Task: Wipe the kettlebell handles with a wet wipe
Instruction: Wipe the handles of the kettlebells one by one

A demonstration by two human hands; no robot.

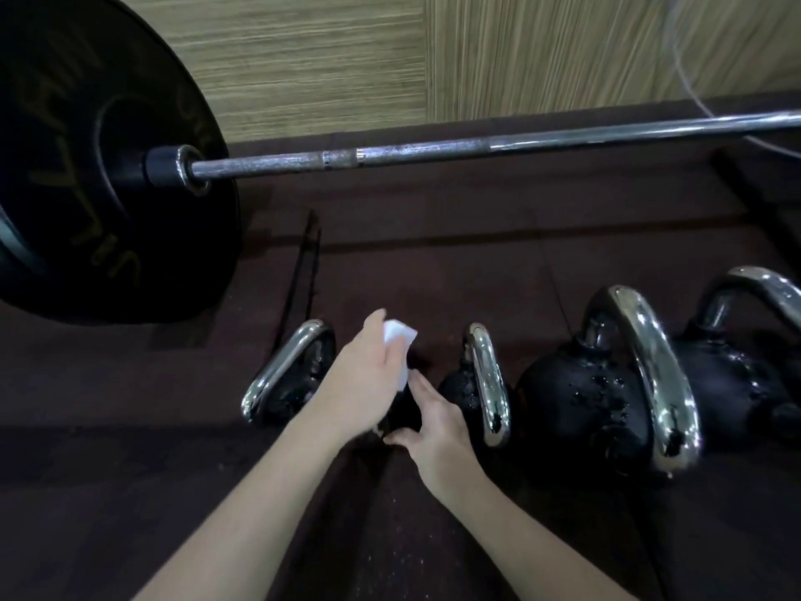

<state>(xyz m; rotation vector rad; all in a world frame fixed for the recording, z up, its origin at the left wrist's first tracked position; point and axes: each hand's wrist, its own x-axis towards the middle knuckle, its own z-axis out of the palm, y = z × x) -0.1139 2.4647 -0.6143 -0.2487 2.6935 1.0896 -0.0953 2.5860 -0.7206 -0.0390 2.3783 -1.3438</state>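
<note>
Several black kettlebells with chrome handles stand in a row on the dark floor. The leftmost handle [281,370] is just left of my left hand [364,379]. That hand pinches a white wet wipe [401,338], which is lifted above the floor. My right hand [437,422] curls around a small dark object [403,412] between the two hands; what it is I cannot tell. A second handle [487,379] stands right beside my right hand. Further right are a larger kettlebell [585,396] and another handle [763,284] at the frame edge.
A barbell bar [477,145] runs across the view beyond the kettlebells, with a big black plate [86,175] at the left. Behind it is a wood-panelled wall [325,58]. Dark rubber floor [433,262] lies between bar and kettlebells.
</note>
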